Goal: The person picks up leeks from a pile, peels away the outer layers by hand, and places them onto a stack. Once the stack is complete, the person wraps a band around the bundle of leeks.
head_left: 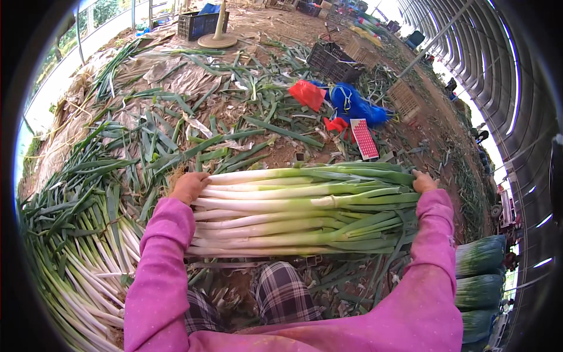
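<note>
Dirt floor under a big arched tunnel roof, with leaf scraps scattered pretty much everywhere. Up ahead there's a black crate, some blue plastic, a red bag and a red-and-white card.

Main thing is a wide batch of long green onions, laid crosswise right in front of the person's knees, white ends left, leaves right. Left hand is up against the far corner of the white ends, right hand against the leafy side. As for the grip, both hands touch the batch, but I honestly can't say whether they're clenched on it or just pushing in from the sides, since the fingers curl out of sight.

My read is that this is the gathering and lining-up stage: stalks side by side, all facing one way. From here it calls for even pressure from both ends so the row doesn't fan out or bend in the middle.

Hard to make out: what's under the batch. Little metal bits poke out along its near edge, so maybe a stand, but the onions cover it. The loose onion pile at left and the stacked onions at right both get cut off by the dark lens rim or the sleeves.
</note>
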Available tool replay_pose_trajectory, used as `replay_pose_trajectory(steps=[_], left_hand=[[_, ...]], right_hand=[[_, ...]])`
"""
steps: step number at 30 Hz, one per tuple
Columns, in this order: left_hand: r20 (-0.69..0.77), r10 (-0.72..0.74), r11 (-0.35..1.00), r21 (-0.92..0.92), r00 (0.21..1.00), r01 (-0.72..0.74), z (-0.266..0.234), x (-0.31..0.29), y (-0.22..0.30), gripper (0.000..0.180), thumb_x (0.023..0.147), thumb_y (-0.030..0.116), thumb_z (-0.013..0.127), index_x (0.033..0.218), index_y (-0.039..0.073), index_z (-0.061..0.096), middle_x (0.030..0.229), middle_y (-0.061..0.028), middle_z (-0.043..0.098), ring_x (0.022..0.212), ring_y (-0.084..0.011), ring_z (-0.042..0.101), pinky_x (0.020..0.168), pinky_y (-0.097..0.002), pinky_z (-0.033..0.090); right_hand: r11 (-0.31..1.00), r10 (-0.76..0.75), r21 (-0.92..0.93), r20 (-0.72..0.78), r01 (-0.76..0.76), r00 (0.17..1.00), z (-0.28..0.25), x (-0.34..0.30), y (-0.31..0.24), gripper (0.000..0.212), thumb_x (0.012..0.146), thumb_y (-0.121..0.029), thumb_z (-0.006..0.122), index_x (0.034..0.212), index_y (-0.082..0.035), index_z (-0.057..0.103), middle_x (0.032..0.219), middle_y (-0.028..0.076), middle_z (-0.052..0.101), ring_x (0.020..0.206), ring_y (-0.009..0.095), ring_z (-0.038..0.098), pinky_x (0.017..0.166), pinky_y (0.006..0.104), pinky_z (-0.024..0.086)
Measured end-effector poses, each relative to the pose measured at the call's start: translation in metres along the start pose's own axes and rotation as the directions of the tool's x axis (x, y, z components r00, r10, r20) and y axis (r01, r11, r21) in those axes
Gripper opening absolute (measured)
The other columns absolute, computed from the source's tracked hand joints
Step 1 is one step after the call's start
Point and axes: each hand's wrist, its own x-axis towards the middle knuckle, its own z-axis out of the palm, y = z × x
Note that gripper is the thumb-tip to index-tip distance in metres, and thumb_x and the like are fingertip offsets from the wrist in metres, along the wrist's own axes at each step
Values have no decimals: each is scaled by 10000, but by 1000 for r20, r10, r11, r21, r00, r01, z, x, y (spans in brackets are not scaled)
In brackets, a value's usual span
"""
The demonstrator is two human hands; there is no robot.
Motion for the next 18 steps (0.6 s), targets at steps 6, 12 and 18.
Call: replay_pose_trajectory(steps=[6,12,18], left_hand=[[61,55,998,40,997,-57,-10,7,20,361,893,393,513,1143,172,650,1058,-149,657,996,-343,607,872,-444,464],[152,-150,925,371,977,85,-17,-13,-18,223,851,269,578,987,130,687,928,-120,689,820,-264,676,695,-416,541],[-214,-39,999,20,976,44,-76,-94,42,183,797,225,530,841,83,636,902,-99,645,886,-277,624,739,-414,500]], right_hand=[[972,105,-220,97,-82,990,15,40,1,384,889,-207,462,1256,-243,570,1307,82,547,1219,279,509,1040,652,250],[764,-555,38,-468,644,687,-31,3,-123,337,881,-193,524,1167,-31,603,1198,136,607,1096,295,576,987,439,392],[508,-829,387,-24,770,559,-5,-115,-165,566,776,-97,633,1318,-19,492,1326,223,500,1238,331,471,1057,398,338]])
